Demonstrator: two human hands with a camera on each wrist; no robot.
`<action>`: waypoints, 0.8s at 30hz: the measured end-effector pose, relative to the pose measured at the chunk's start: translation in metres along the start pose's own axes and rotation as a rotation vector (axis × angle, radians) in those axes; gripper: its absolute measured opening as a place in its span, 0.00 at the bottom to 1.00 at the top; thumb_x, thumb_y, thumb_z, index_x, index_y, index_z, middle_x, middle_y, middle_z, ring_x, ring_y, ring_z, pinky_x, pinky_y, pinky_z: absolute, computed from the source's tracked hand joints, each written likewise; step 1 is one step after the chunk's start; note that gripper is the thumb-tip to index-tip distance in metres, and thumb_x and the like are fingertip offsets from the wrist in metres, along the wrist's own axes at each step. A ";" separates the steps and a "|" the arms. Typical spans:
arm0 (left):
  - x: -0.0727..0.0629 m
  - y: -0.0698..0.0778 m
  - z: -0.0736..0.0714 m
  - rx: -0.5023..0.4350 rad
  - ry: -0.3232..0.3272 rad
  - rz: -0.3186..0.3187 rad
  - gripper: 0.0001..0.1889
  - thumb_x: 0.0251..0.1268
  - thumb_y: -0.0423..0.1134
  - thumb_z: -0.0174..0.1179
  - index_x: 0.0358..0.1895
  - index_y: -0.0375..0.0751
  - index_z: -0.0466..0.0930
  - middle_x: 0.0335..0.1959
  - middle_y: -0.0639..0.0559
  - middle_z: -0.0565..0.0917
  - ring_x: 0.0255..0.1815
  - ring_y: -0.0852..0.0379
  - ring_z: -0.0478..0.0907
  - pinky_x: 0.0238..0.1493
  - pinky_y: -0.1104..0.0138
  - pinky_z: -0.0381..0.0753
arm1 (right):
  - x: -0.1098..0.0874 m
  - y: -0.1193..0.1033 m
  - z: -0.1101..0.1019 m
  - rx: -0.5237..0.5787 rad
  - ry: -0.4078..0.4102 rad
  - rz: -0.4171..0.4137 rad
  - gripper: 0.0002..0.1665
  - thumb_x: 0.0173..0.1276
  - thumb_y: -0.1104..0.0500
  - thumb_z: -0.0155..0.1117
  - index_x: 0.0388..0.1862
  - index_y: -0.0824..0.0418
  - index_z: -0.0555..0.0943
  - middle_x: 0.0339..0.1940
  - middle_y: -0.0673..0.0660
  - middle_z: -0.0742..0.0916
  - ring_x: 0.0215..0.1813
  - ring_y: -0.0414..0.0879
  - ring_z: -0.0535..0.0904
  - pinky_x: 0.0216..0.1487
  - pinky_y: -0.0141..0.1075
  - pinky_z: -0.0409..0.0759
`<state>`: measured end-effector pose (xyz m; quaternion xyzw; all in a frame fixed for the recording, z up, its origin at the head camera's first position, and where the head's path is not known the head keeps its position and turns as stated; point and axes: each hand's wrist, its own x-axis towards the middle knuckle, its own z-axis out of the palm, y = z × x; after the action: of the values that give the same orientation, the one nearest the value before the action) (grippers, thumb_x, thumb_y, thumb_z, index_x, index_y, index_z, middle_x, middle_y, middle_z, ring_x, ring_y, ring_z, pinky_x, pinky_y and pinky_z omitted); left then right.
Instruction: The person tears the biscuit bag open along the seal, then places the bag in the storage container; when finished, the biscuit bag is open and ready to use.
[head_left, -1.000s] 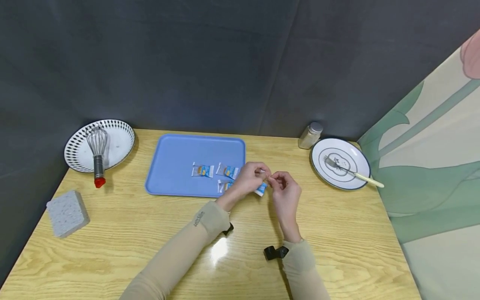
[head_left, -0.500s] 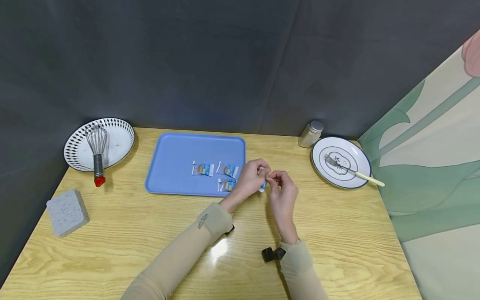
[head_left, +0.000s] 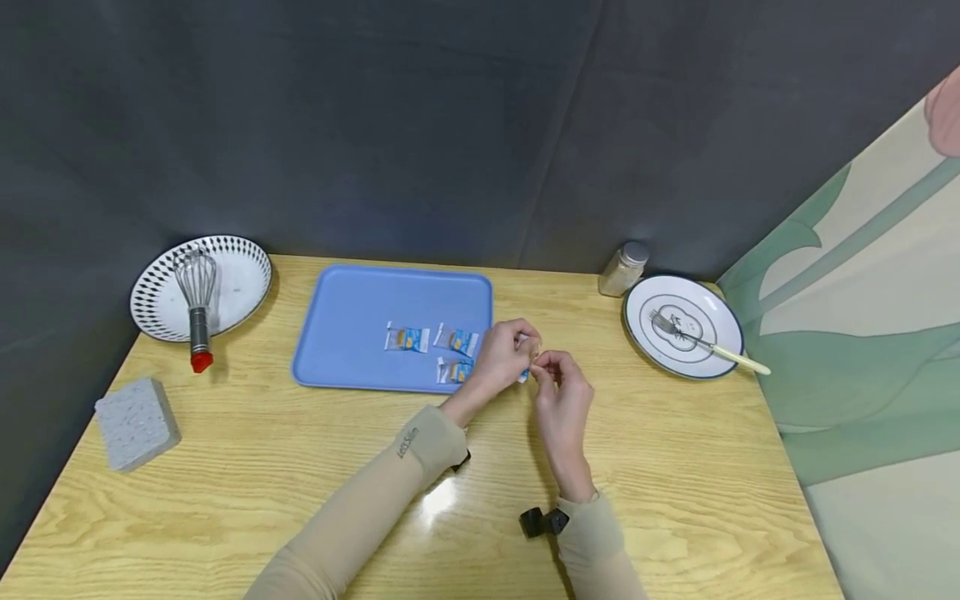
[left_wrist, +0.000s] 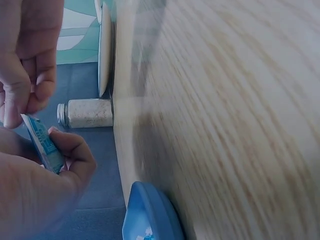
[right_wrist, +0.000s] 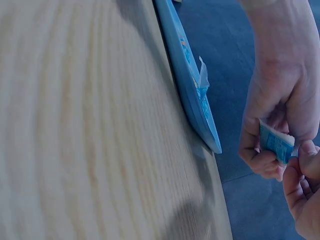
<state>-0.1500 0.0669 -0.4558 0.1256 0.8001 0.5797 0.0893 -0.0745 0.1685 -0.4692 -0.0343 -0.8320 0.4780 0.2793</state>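
In the head view, my left hand [head_left: 497,360] is over the right edge of the blue tray [head_left: 360,329] and holds a small blue-and-white snack packet [head_left: 523,377]. Its thumb and fingers clasp the packet [left_wrist: 46,145] in the left wrist view. My right hand [head_left: 564,400] meets it from the right, thumb and forefinger pinched together at the packet's upper corner [right_wrist: 289,149]. Whether the wrapper is torn there is too small to tell. Similar packets lie on the tray: one [head_left: 407,339] near the middle, another [head_left: 456,340] to its right, a third [head_left: 453,371] partly behind my left wrist.
At the left, a patterned plate [head_left: 243,287] bears a whisk [head_left: 198,312], with a grey sponge [head_left: 138,423] nearer. A jar [head_left: 622,269] with a metal lid stands back right. Beside it, a white plate [head_left: 645,333] carries a fork [head_left: 701,342]. A dark curtain rises behind the table.
My right hand has shifted slightly left, closer to my left hand. Less of the held packet shows between the hands. The tray and the packets on it stay in place.
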 end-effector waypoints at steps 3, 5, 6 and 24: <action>-0.002 0.001 -0.001 -0.035 -0.013 -0.003 0.08 0.78 0.26 0.59 0.43 0.32 0.88 0.33 0.47 0.86 0.23 0.61 0.72 0.25 0.71 0.71 | -0.004 -0.002 -0.001 0.014 0.000 -0.010 0.06 0.68 0.77 0.72 0.36 0.71 0.83 0.32 0.63 0.88 0.35 0.51 0.83 0.41 0.26 0.76; -0.003 0.001 -0.002 -0.057 -0.017 -0.005 0.08 0.77 0.25 0.58 0.43 0.31 0.88 0.34 0.46 0.86 0.25 0.60 0.73 0.25 0.70 0.71 | -0.005 -0.002 -0.001 0.018 0.002 -0.021 0.06 0.68 0.77 0.72 0.37 0.71 0.83 0.32 0.63 0.88 0.35 0.51 0.83 0.41 0.26 0.76; -0.003 0.001 -0.002 -0.066 -0.018 -0.006 0.08 0.78 0.25 0.58 0.43 0.30 0.88 0.35 0.45 0.86 0.25 0.59 0.74 0.25 0.70 0.72 | -0.005 -0.003 -0.002 0.020 0.003 -0.023 0.06 0.68 0.77 0.72 0.37 0.71 0.82 0.32 0.63 0.88 0.35 0.51 0.83 0.41 0.27 0.76; 0.000 -0.007 0.002 -0.052 0.003 -0.027 0.09 0.75 0.24 0.58 0.42 0.30 0.89 0.32 0.47 0.86 0.28 0.59 0.74 0.30 0.70 0.72 | -0.016 -0.004 -0.002 0.004 -0.033 -0.017 0.08 0.68 0.79 0.70 0.37 0.70 0.83 0.33 0.63 0.88 0.35 0.54 0.86 0.39 0.28 0.78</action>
<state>-0.1500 0.0665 -0.4627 0.1116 0.7865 0.5993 0.0990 -0.0596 0.1622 -0.4718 -0.0190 -0.8358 0.4780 0.2696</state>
